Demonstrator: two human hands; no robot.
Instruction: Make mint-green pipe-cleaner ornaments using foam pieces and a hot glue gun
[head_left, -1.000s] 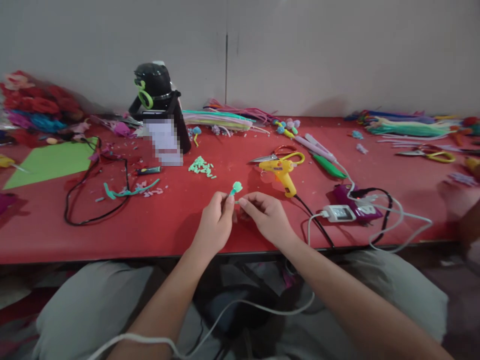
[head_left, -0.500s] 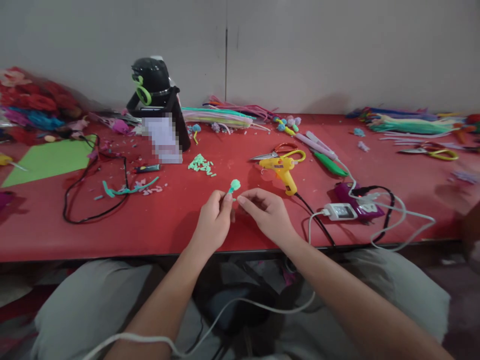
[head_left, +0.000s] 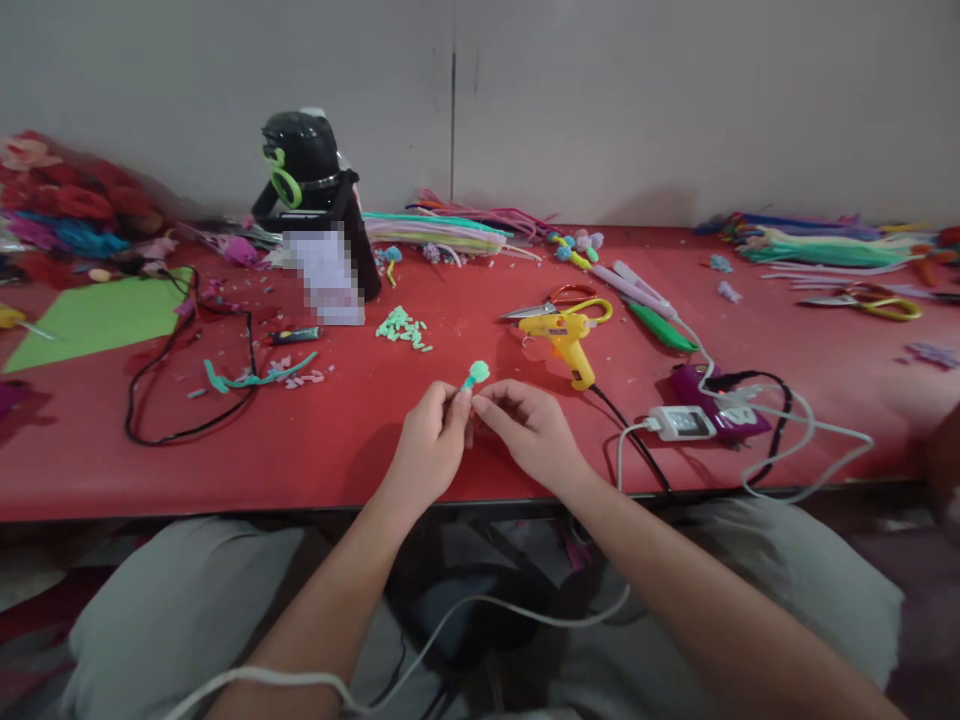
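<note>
While mint-green clippings (head_left: 401, 328) lie beyond the left hand (head_left: 429, 445), that hand pinches a round-headed green piece (head_left: 478, 372) by its stem. The right hand (head_left: 534, 430) adjoins it; its grip cannot be determined. Fingertip adjustment appears underway; the next move should require steady left-side support.

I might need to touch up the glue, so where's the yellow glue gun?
In the head view, the yellow glue gun lies right of your hands, just in front of the scissors.

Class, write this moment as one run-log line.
left hand: pinching green piece | right hand: fingertips close beside left's | yellow glue gun: on red table | green bits: loosely piled
</note>
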